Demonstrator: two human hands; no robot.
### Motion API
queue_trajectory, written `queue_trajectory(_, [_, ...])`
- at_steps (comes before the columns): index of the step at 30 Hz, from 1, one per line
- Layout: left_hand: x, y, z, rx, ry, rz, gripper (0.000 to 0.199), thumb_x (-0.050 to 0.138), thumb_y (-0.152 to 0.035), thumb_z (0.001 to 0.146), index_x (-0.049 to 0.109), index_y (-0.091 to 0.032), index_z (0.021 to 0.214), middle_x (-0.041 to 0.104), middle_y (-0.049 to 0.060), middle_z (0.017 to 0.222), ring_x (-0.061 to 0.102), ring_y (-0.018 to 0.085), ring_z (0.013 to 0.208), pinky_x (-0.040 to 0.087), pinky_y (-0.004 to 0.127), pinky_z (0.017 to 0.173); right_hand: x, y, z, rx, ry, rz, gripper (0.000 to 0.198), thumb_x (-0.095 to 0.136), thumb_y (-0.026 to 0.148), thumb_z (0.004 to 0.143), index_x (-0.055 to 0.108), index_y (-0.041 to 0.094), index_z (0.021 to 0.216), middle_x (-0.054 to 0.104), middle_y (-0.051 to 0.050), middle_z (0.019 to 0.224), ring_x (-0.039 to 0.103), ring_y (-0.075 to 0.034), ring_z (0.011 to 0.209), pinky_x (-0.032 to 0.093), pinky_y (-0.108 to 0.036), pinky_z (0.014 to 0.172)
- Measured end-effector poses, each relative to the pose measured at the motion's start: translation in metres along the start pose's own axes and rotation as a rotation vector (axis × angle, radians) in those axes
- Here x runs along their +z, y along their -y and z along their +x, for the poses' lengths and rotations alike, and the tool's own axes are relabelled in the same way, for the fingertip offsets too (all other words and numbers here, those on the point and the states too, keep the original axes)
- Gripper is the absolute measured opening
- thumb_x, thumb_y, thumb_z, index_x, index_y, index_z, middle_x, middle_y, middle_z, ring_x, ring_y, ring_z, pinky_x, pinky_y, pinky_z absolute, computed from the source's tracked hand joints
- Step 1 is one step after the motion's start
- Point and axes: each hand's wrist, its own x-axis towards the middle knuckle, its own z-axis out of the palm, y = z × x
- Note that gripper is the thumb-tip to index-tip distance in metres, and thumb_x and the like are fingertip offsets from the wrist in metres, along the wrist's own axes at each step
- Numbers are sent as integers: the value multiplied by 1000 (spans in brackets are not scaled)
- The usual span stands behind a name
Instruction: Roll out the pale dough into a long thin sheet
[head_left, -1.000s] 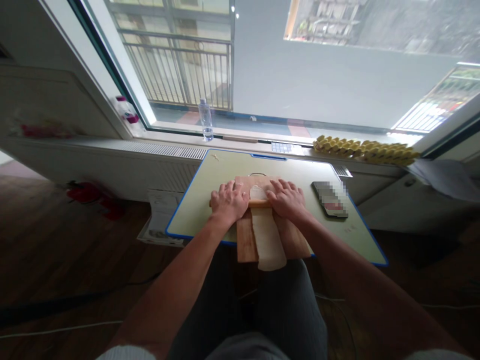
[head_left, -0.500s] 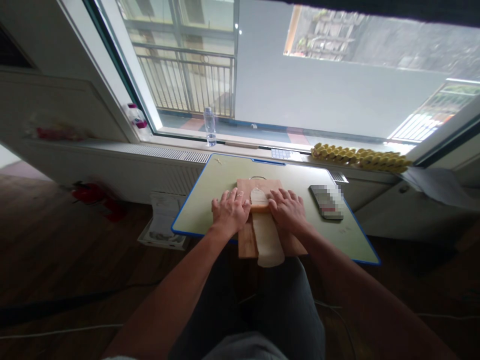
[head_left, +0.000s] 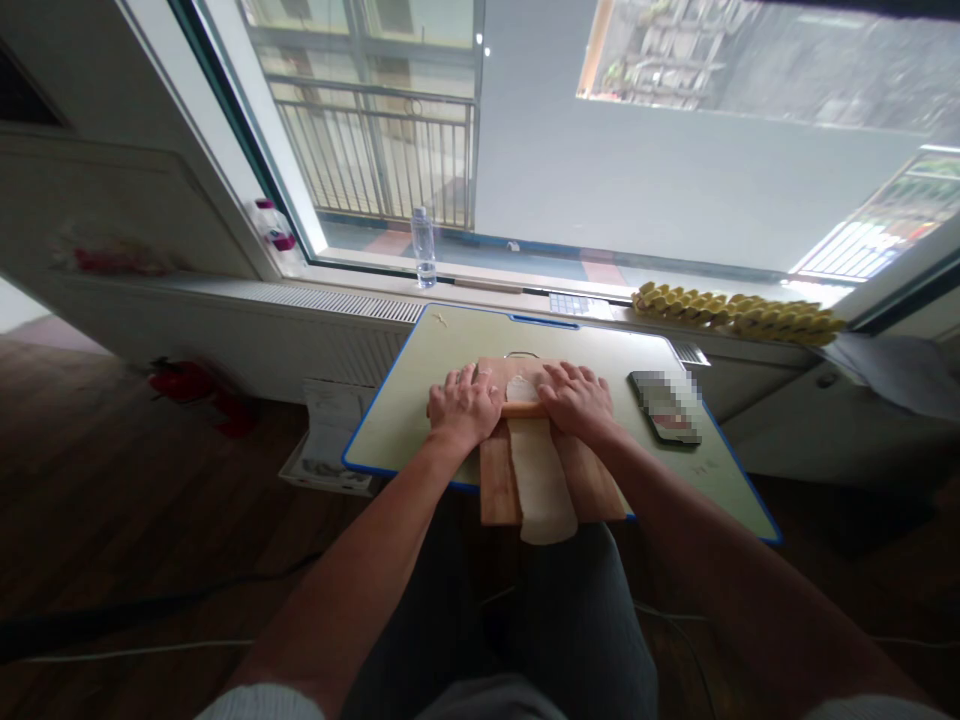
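Observation:
A wooden rolling pin [head_left: 524,410] lies crosswise over a long pale strip of dough [head_left: 543,475]. My left hand [head_left: 465,405] is closed over the pin's left part, with the fingers bent forward. Over its right part my right hand [head_left: 577,398] is closed in the same way, thumb toward the middle. Both palms hide most of the pin. Beneath the dough is a wooden cutting board [head_left: 498,490] with a metal handle at its far end. The dough's near end hangs past the board's near edge, and its far end shows beyond the pin.
The board rests on a small green table [head_left: 397,420] with a blue rim, and juts over its near edge. A phone [head_left: 666,408] lies at the right. On the sill stand a water bottle [head_left: 424,250] and yellow egg trays [head_left: 735,312]. A fire extinguisher [head_left: 199,395] is at the left.
The rolling pin has moved slightly forward along the dough under both hands, and more of the strip shows on the near side. The view has shifted a little.

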Motion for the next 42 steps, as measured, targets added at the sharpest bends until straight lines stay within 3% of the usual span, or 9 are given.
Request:
queue_trajectory(15, [3,12,44,2,120,-13,53,44,-46,102,61,-33,150,54,8,164,53,34,141,48,56,112,3,-2,46,68,119,124,67,42,54,100,49,31,163,43,-7,171,44,-37,150,37,-60,123])
queue_trajectory(23, [3,12,58,0,137,-21,53,45,-45,101,61,-32,150,54,9,162,53,35,141,48,56,113,8,-5,59,50,133,127,70,45,57,100,49,26,163,46,-10,169,46,-37,149,38,-54,122])
queue_trajectory(31, [1,10,44,13,122,7,51,44,-45,103,62,-32,149,53,8,164,53,33,142,48,54,113,1,-1,40,53,112,114,62,41,55,104,52,32,160,46,-7,169,47,-36,148,39,-56,121])
queue_trajectory(42, [-1,6,-3,56,-39,35,50,40,-44,105,65,-31,146,53,7,166,50,32,146,42,54,116,1,6,-14,30,-21,-7,58,34,45,109,54,27,160,48,-6,169,46,-35,147,36,-55,122])
